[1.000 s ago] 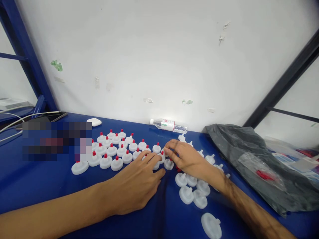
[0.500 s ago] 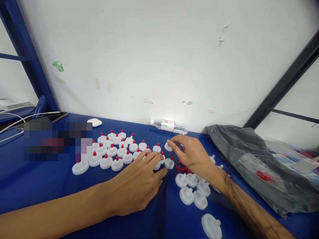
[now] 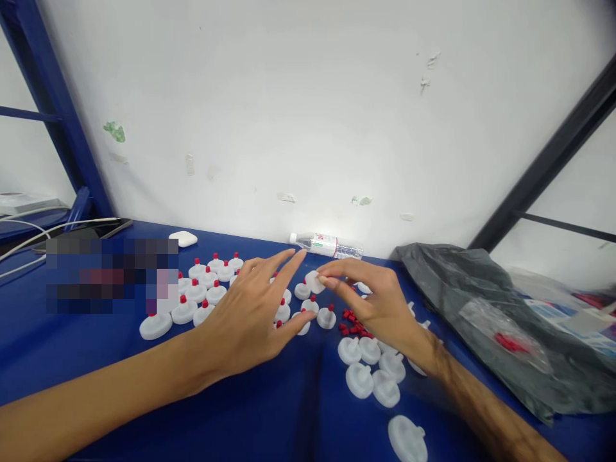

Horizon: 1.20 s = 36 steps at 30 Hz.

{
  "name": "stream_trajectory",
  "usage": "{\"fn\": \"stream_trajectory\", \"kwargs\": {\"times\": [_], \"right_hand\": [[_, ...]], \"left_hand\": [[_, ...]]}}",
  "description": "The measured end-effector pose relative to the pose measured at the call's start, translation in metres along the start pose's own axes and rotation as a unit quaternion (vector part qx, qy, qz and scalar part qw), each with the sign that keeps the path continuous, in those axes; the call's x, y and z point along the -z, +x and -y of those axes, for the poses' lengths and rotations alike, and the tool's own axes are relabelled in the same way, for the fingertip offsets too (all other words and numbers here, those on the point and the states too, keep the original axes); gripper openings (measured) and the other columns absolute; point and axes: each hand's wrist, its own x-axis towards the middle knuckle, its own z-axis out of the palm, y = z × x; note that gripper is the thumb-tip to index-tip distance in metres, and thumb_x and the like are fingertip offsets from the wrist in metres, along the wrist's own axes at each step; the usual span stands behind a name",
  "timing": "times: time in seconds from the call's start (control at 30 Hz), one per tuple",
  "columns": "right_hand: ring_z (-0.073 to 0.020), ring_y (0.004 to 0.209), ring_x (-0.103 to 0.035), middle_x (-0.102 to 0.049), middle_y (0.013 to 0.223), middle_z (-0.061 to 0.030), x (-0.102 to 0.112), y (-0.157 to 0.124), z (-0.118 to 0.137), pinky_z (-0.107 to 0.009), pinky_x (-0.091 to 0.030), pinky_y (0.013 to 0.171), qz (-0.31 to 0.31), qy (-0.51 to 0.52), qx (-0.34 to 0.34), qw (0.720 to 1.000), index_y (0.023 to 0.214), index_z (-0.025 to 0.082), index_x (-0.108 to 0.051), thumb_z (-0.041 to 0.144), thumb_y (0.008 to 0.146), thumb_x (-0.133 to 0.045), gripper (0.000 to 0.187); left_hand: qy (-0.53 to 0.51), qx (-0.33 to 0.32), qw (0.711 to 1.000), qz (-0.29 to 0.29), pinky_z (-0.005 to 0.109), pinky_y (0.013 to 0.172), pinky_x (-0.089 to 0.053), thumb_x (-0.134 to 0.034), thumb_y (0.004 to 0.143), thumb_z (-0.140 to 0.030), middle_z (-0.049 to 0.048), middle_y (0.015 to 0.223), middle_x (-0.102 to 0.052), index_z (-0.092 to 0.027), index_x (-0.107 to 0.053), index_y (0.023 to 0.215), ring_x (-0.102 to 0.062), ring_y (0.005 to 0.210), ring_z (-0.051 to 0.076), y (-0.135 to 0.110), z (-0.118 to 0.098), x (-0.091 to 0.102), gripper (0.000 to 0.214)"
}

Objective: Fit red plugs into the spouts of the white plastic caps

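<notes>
My right hand (image 3: 373,298) pinches a white round plastic disc (image 3: 315,282) between thumb and fingertips, above the table. My left hand (image 3: 260,301) hovers open just left of it, thumb and fingers apart, with nothing in it. Under and behind the left hand stand several white discs with red caps (image 3: 184,311) on their nozzles; some are hidden by the hand. A small pile of red caps (image 3: 353,324) lies below the right hand. Nearer to me are several white discs without caps (image 3: 360,380), their pale nozzles bare.
A clear bottle with a white cap (image 3: 326,245) lies against the wall. A grey plastic bag (image 3: 452,289) covers the right side, with a clear bag of red pieces (image 3: 510,340) on it. A white rounded object (image 3: 183,239), cables and a pixelated patch are at left.
My left hand has lifted and spread its fingers, rising toward the disc. My right hand has brought the pinched disc slightly left.
</notes>
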Motion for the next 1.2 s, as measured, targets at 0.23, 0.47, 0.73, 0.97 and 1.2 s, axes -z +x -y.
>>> {"fn": "stream_trajectory", "kwargs": {"times": [0.23, 0.47, 0.73, 0.97, 1.2], "right_hand": [[-0.0151, 0.102, -0.075, -0.081, 0.104, 0.0003, -0.016, -0.008, 0.004, -0.025, -0.059, 0.093, 0.018, 0.097, 0.013, 0.995, 0.101, 0.024, -0.079, 0.019, 0.095, -0.071, 0.012], [-0.0161, 0.100, -0.076, -0.081, 0.104, 0.0001, -0.014, -0.005, 0.005, -0.027, -0.060, 0.092, 0.002, 0.095, 0.028, 0.995, 0.103, 0.025, -0.080, 0.018, 0.094, -0.073, 0.013], [-0.0168, 0.090, -0.075, -0.081, 0.099, 0.0002, -0.004, -0.001, 0.012, -0.029, -0.060, 0.083, -0.002, 0.072, -0.011, 0.997, 0.098, 0.025, -0.079, 0.019, 0.094, -0.072, 0.010], [-0.0157, 0.081, -0.071, -0.078, 0.091, 0.0009, -0.006, -0.002, 0.009, -0.029, -0.057, 0.075, -0.018, 0.054, -0.027, 0.998, 0.101, 0.026, -0.078, 0.023, 0.095, -0.070, 0.010], [-0.0161, 0.081, -0.071, -0.079, 0.098, -0.0001, -0.005, -0.002, 0.008, -0.030, -0.056, 0.076, -0.040, 0.011, -0.040, 0.998, 0.109, 0.026, -0.077, 0.023, 0.099, -0.064, 0.016]], "left_hand": [[-0.081, -0.067, 0.994, -0.022, 0.051, 0.112, -0.039, -0.061, 0.101, -0.029, 0.0064, 0.117, -0.076, -0.017, -0.057, 0.129, -0.073, 0.098, 0.021, 0.001, 0.007, -0.007, 0.030], [-0.072, -0.076, 0.992, -0.065, 0.050, 0.105, -0.042, -0.058, 0.102, -0.025, 0.0058, 0.111, -0.077, -0.017, -0.058, 0.124, -0.073, 0.093, 0.019, 0.003, 0.004, -0.003, 0.023], [-0.050, -0.060, 0.996, -0.051, 0.047, 0.099, -0.043, -0.058, 0.102, -0.028, 0.0079, 0.105, -0.076, -0.014, -0.059, 0.125, -0.070, 0.089, 0.022, 0.002, 0.007, -0.005, 0.027], [-0.071, -0.038, 0.997, -0.013, 0.044, 0.099, -0.041, -0.053, 0.104, -0.026, 0.0050, 0.109, -0.075, -0.018, -0.058, 0.127, -0.067, 0.095, 0.023, 0.003, 0.003, 0.000, 0.025], [-0.076, -0.028, 0.997, 0.004, 0.042, 0.098, -0.040, -0.050, 0.105, -0.027, 0.0047, 0.121, -0.073, -0.022, -0.047, 0.139, -0.066, 0.095, 0.023, 0.001, 0.000, 0.001, 0.034]]}}
